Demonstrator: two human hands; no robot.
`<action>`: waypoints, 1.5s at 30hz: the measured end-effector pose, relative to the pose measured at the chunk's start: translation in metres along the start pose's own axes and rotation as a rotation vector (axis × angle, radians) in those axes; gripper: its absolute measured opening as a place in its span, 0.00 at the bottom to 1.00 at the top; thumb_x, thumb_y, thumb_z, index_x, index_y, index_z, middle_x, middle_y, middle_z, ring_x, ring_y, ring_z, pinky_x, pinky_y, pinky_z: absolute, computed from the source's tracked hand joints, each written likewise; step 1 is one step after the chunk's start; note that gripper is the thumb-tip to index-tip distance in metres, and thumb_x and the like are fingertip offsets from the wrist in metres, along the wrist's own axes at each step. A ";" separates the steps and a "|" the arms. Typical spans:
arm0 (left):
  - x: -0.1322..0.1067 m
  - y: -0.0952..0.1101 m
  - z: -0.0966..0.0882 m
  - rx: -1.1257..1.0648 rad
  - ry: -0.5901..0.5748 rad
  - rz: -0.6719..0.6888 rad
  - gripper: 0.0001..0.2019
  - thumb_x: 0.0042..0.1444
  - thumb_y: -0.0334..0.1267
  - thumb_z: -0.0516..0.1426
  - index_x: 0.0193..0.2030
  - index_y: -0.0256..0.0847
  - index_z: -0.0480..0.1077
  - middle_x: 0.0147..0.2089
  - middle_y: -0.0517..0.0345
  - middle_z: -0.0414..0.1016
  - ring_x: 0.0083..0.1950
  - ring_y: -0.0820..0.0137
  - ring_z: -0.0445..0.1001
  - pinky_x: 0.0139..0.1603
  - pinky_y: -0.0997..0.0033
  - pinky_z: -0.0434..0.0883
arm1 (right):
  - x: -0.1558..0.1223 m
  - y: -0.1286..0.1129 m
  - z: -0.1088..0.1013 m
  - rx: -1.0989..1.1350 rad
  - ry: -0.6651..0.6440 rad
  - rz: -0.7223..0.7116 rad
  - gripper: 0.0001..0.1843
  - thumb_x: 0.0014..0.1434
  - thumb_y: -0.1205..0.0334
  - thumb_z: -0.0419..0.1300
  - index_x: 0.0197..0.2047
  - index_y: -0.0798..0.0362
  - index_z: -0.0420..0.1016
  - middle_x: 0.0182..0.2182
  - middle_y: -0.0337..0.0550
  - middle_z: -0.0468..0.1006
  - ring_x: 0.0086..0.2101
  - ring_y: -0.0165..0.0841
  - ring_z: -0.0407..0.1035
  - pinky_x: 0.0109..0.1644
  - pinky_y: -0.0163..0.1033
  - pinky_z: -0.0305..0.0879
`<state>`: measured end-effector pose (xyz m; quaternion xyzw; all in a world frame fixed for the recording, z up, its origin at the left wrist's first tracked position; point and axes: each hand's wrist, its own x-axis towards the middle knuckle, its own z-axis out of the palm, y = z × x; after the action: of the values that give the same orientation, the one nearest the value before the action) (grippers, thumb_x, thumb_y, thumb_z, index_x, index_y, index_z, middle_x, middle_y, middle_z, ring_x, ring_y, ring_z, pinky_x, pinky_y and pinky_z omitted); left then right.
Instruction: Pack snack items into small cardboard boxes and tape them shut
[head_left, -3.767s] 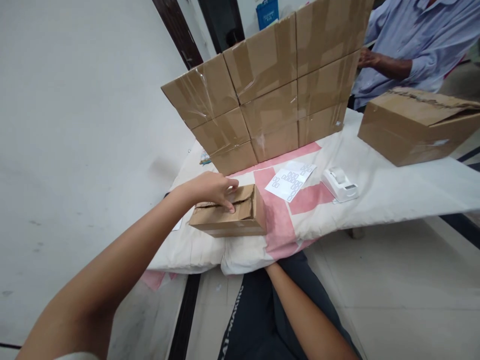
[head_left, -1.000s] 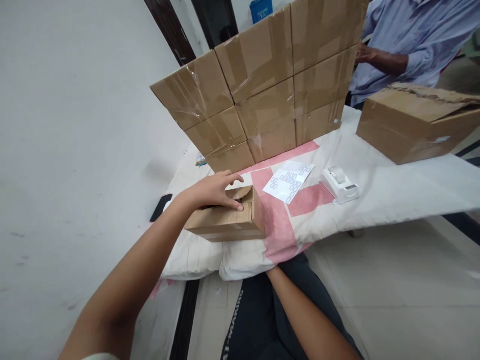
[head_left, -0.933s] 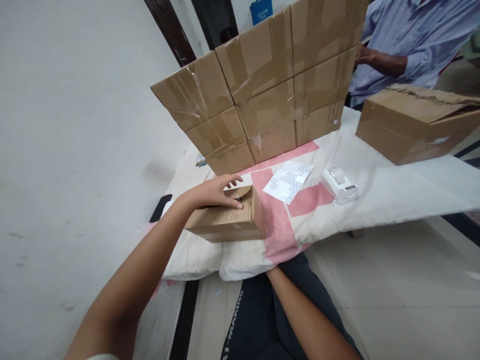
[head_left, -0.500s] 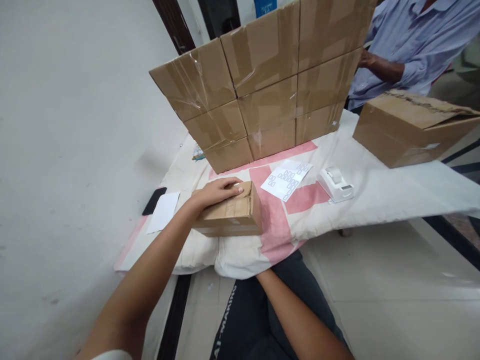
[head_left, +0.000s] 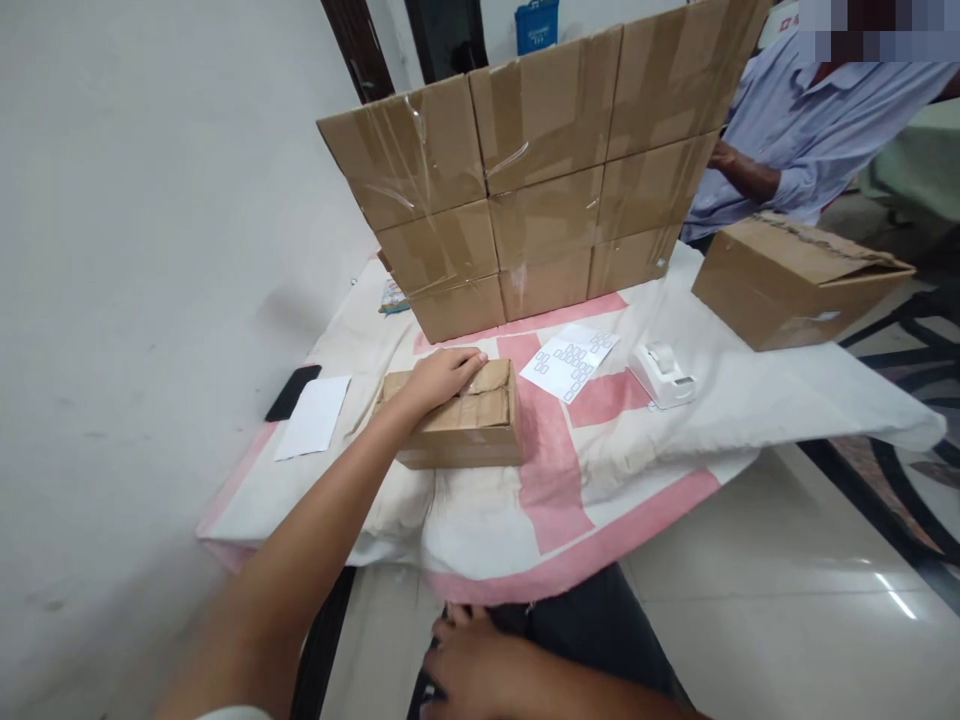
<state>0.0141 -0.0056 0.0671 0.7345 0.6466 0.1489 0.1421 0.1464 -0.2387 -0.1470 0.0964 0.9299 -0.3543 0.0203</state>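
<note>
My left hand [head_left: 448,378] lies on top of a small cardboard box [head_left: 480,445], with its fingers stretched across the top flaps and not wrapped round it. The box rests on the cloth-covered table near the front edge, and its top seam looks creased. Below the table edge, my right hand [head_left: 472,655] rests on my dark trousers [head_left: 592,630], fingers somewhat apart and nothing visible in them. The cloth's pink-and-white hem [head_left: 600,565] hangs just above that hand.
Stacked taped boxes [head_left: 544,215] form a wall behind. A printed sheet [head_left: 570,362], a white tape dispenser [head_left: 661,375] and a larger box [head_left: 799,280] are to the right. A phone-like black object [head_left: 292,392] and white paper [head_left: 313,418] lie left. A person [head_left: 810,130] stands beyond.
My right hand has come out from under the cloth onto my lap, and the hem now hangs lower. My left hand stays on the box. The view has shifted slightly.
</note>
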 end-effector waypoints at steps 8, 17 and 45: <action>0.005 -0.005 0.001 0.016 0.045 -0.029 0.18 0.66 0.50 0.45 0.44 0.47 0.73 0.50 0.57 0.80 0.51 0.57 0.74 0.44 0.65 0.65 | -0.052 0.016 -0.136 0.828 -0.057 -0.255 0.18 0.63 0.49 0.62 0.48 0.53 0.81 0.40 0.46 0.84 0.40 0.35 0.79 0.45 0.36 0.74; 0.024 -0.014 -0.004 0.032 0.052 -0.007 0.22 0.65 0.51 0.44 0.37 0.44 0.74 0.43 0.52 0.81 0.43 0.58 0.74 0.43 0.64 0.64 | -0.123 0.171 -0.264 0.482 1.308 0.520 0.20 0.61 0.46 0.55 0.25 0.51 0.69 0.25 0.42 0.74 0.27 0.33 0.67 0.32 0.38 0.67; 0.036 0.082 0.128 -0.142 0.113 0.789 0.15 0.64 0.52 0.49 0.38 0.50 0.74 0.40 0.55 0.79 0.43 0.63 0.74 0.45 0.56 0.69 | -0.073 0.242 -0.306 -0.043 1.151 0.750 0.08 0.61 0.60 0.56 0.39 0.51 0.75 0.42 0.49 0.79 0.51 0.46 0.64 0.59 0.55 0.54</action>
<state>0.1444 0.0177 -0.0162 0.9052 0.3101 0.2766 0.0888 0.2743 0.1287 -0.0692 0.5843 0.7033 -0.1974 -0.3537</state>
